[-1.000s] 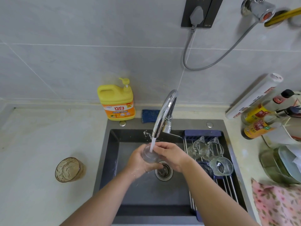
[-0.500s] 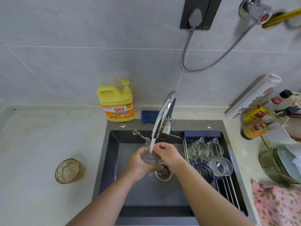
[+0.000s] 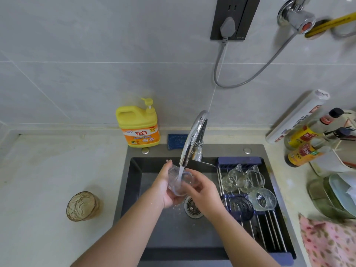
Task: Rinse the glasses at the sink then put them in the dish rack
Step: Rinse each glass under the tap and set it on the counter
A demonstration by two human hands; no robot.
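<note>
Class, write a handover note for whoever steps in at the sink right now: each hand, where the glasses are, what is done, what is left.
Left hand grips the glass under the running tap; right hand holds its rim side.
Rack across the right of the sink holds two clear glasses at the back, with a dark glass and a ribbed glass in front.
Amber glass stands on the counter, left of the sink.
Done: four racked.
Left: finish this rinse and rack it, then probably the amber glass.
</note>
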